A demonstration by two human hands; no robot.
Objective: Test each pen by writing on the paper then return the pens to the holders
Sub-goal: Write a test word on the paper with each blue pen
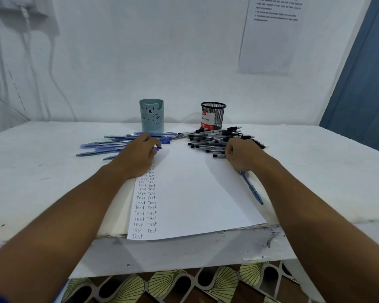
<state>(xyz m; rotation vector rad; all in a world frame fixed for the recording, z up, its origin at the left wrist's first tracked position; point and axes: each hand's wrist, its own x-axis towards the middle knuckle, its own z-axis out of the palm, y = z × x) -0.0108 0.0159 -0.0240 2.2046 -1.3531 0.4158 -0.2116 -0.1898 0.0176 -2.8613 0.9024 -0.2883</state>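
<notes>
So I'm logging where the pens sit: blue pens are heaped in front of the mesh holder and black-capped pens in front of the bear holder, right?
Swapped. The head view shows the blue pens heaped by the bear holder, and the black-capped pens by the mesh holder.

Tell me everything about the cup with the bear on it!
The bear cup is a pale teal pen holder that looks like plastic, with a cartoon bear face and two round paws on its front and a notch cut in its rim. It stands upright at the back of the white table, left of the black mesh holder. Blue pens lie at its base. No pens show above its rim.
</notes>
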